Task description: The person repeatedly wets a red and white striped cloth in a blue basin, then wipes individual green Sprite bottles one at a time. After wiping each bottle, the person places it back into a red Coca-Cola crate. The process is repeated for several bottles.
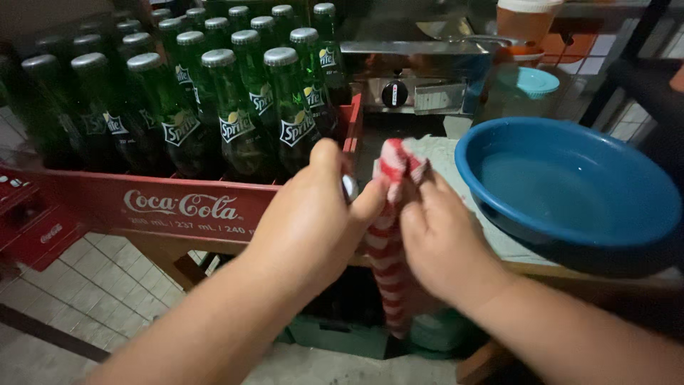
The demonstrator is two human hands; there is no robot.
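My left hand is closed around a bottle, of which only the silver cap shows between thumb and fingers. My right hand grips a red-and-white striped cloth and presses it against that bottle. The cloth bunches above my fingers and hangs down below the table edge. Both hands are in front of a red plastic crate filled with several capped green glass bottles.
A blue plastic basin holding water sits on the table to the right. Behind it are a metal stove with a black knob, a teal lid and an orange container. Tiled floor and another red crate lie lower left.
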